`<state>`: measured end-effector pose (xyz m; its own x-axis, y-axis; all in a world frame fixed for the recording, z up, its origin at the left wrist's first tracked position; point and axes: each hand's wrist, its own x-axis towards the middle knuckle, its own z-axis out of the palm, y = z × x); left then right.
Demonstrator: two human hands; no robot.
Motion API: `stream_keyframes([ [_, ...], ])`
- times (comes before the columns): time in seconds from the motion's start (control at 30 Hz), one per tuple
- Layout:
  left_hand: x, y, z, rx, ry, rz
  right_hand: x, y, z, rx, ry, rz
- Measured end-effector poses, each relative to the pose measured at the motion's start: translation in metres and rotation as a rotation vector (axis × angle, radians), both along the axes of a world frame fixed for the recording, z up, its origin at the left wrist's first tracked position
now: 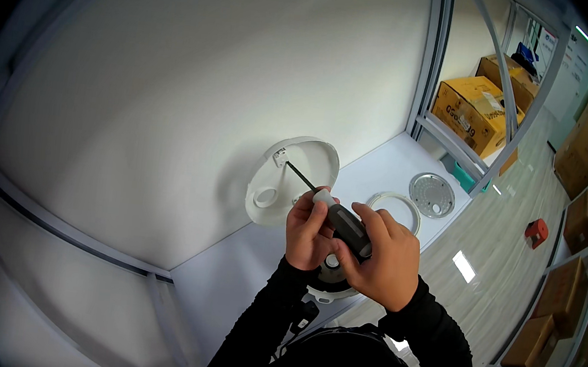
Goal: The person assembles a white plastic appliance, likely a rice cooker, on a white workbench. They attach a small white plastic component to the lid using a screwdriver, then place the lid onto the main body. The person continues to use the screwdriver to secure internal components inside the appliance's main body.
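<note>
A screwdriver (350, 230) with a dark grey and light grey handle is held between my two hands, its shaft pointing up and to the left. My left hand (309, 229) is closed around the front of the handle, near the shaft. Behind it, my right hand (388, 256) grips the thick rear part. The tip meets or nearly meets a small white terminal block (281, 157) inside a round white housing (310, 154), which is mounted on or leaning against the pale wall. A round opening shows low in that housing. Fingers hide part of its lower right edge.
On the white table (216, 276) lie a white ring (417, 209) and a round perforated metal plate (432, 195). A round dark-and-white part (326, 287) sits partly under my hands, near a small black device (304, 316). Metal frame posts (430, 62) rise at the right; cardboard boxes (479, 113) stand beyond.
</note>
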<state>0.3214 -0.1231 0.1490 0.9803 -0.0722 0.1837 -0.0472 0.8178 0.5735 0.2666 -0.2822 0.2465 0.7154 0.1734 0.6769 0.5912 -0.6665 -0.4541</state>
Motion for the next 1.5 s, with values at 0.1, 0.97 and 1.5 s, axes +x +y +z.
stream_keyframes([
  [0.1, 0.004, 0.002, -0.003, 0.009, -0.022, -0.01, 0.001, 0.0, -0.002, -0.046, -0.032, 0.007],
  [0.97, -0.026, -0.028, 0.02, 0.204, -0.094, 0.015, -0.009, -0.04, -0.015, 0.089, 0.147, 0.16],
  [1.5, -0.126, -0.112, -0.002, 0.964, -0.223, 0.471, 0.003, -0.146, -0.076, -0.028, 0.205, 0.573],
])
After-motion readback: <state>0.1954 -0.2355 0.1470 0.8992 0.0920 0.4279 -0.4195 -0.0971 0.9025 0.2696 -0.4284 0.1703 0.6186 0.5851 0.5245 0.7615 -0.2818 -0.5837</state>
